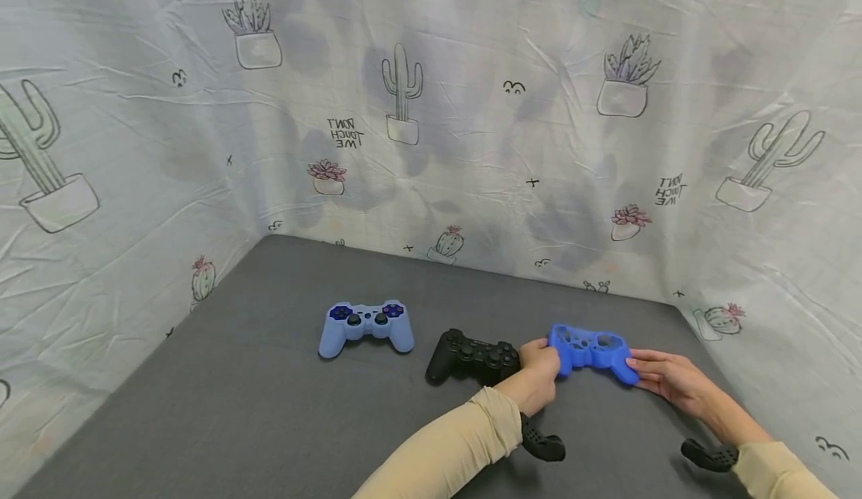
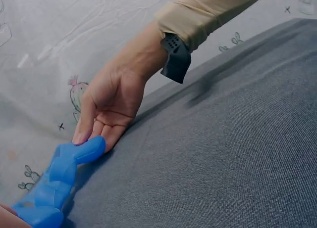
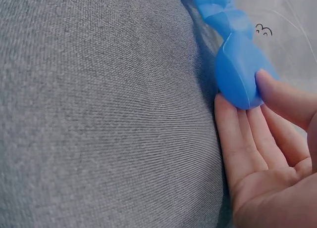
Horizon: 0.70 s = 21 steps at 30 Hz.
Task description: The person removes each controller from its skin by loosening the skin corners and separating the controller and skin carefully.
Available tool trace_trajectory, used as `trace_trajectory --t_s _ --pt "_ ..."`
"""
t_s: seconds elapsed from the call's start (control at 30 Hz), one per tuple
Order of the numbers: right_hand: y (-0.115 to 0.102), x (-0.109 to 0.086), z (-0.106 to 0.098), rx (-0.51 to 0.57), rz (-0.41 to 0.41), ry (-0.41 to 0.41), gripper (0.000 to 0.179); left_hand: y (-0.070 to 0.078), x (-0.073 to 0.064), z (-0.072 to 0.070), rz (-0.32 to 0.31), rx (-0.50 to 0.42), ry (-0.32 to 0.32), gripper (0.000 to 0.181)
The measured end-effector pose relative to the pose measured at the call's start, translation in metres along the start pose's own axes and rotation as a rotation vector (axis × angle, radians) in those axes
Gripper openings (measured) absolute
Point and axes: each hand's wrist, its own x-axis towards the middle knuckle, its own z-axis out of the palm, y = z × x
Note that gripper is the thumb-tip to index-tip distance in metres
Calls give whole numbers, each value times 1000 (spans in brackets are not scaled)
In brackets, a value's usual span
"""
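Note:
A bright blue silicone controller cover (image 1: 587,349), with openings where sticks and buttons would show, is held between my two hands at the right of the head view. My left hand (image 1: 539,374) grips its left end; the fingertips are partly hidden there. With thumb and fingers, my right hand (image 1: 676,385) pinches the lower tip of the cover's right grip (image 3: 242,72). In the right wrist view the thumb lies on top and the fingers beneath. A black game controller (image 1: 471,357) lies just left of my left hand, its right end partly covered by that hand and forearm.
Farther left on the grey table (image 1: 269,409) lies a light blue controller (image 1: 367,327) with dark blue button areas. White curtains (image 1: 465,125) printed with cacti enclose the back and both sides. Black straps (image 1: 542,439) with protruding ends sit at both wrists.

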Motion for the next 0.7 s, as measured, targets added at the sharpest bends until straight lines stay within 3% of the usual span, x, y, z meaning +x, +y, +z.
trace_trajectory --t_s 0.13,0.27,0.4,0.5,0.53,0.6,0.7 --pt "-1 -1 0 10 4 3 20 0 -1 -1 20 0 11 43" --pt "-3 -3 2 26 9 14 16 4 -5 -3 46 30 -21 46" --pt "-7 -10 8 70 24 27 13 12 -10 -6 61 90 -57 35" --pt "-13 -18 13 79 28 50 16 18 -13 -8 72 117 -78 18" --pt "-15 -20 15 78 27 65 16 20 -15 -11 72 119 -92 23" --pt "-18 -25 19 43 14 104 24 24 -17 -15 71 135 -137 12" --pt "-17 -31 28 -97 -21 204 45 32 -21 -26 58 160 -221 20"
